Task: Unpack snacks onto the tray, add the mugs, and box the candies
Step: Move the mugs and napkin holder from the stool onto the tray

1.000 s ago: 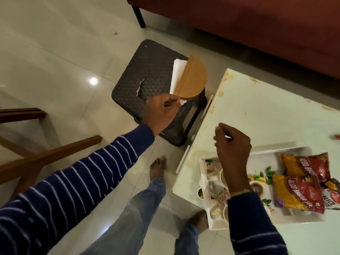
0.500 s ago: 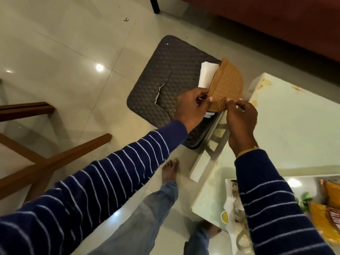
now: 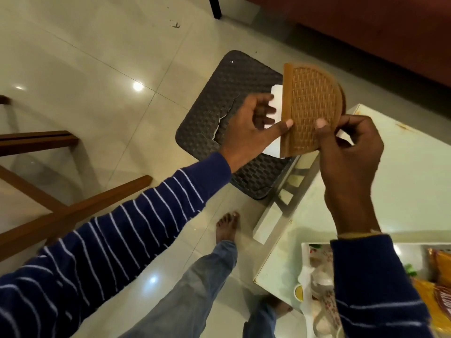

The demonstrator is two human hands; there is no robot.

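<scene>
I hold a brown half-round woven-pattern box (image 3: pixel 313 108) upright above the stool, with white paper (image 3: pixel 277 103) sticking out behind its left edge. My left hand (image 3: pixel 251 128) presses its thumb on the box's lower left side, fingers spread behind it. My right hand (image 3: pixel 346 147) pinches the box's lower right edge. The white tray (image 3: pixel 305 262) sits on the table at the bottom right, holding mugs (image 3: pixel 319 281) and yellow-red snack packets (image 3: pixel 441 284), partly hidden by my right sleeve.
A dark woven stool (image 3: pixel 219 123) with a cracked top stands on the tiled floor under the box. The pale green table (image 3: pixel 402 196) fills the right. Wooden chair legs (image 3: pixel 73 213) cross the left. A red sofa (image 3: pixel 366 25) runs along the top. My bare foot (image 3: pixel 225 228) is below.
My right hand left the tray and took hold of the box's right edge. The box came closer and turned its woven face toward me; my left fingers spread apart behind it.
</scene>
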